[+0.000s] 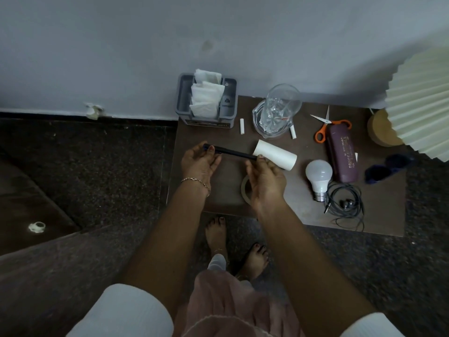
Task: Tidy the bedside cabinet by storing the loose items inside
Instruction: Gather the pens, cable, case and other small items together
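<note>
A lint roller with a black handle (233,152) and a white roll (275,154) is held just above the brown cabinet top (379,210). My left hand (200,160) grips the far end of the handle. My right hand (263,180) pinches the handle where it meets the roll. Loose on the top lie a white bulb (318,176), a maroon case (342,155), orange-handled scissors (324,128), a coiled black earphone cable (345,205), dark sunglasses (386,167), two white chalk sticks (242,126) and a tape ring (245,188) partly under my right hand.
A grey organiser (206,100) holding white packets stands at the back left corner. A clear glass (279,110) sits on a glass dish behind the roller. A pleated lamp (418,103) fills the right end. My bare feet (216,237) stand on the dark floor before the cabinet.
</note>
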`<action>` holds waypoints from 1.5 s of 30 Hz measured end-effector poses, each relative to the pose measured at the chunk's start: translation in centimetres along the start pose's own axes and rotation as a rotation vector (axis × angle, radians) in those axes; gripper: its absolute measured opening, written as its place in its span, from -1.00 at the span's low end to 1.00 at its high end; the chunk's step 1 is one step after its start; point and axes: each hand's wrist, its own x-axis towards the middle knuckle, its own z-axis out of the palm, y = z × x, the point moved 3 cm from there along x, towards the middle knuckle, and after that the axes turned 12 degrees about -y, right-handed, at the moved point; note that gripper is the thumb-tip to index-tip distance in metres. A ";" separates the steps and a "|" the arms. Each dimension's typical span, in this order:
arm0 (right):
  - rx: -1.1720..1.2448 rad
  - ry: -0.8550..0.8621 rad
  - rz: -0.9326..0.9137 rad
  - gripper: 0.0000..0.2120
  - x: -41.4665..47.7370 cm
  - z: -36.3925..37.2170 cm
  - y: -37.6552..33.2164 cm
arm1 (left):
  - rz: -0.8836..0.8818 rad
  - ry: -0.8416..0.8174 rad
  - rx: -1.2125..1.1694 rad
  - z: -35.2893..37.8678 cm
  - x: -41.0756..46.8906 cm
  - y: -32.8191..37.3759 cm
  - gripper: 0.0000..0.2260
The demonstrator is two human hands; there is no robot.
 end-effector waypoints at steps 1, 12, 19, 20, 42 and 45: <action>-0.056 -0.006 -0.012 -0.97 0.3 0.0 0.3 | -0.005 0.016 -0.001 -0.3 0.3 0.1 -0.81; -0.606 -0.009 -0.012 -0.85 1.9 0.4 2.5 | -0.109 0.119 0.128 -2.3 3.7 0.3 -0.92; -0.515 0.010 0.014 -0.78 1.6 0.9 2.8 | -0.084 0.120 0.280 -2.8 4.5 -0.2 -0.90; -0.523 0.009 0.011 -0.77 1.5 1.0 2.8 | -0.073 0.121 0.307 -2.9 4.5 -0.2 -0.87; -0.460 -0.014 0.085 -0.70 -2.8 -1.6 0.1 | -0.053 0.099 0.450 1.9 -0.2 -1.5 -0.85; -0.455 0.005 0.057 -0.77 -3.5 -3.2 -1.3 | -0.067 0.052 0.447 3.9 -1.6 -2.7 -0.87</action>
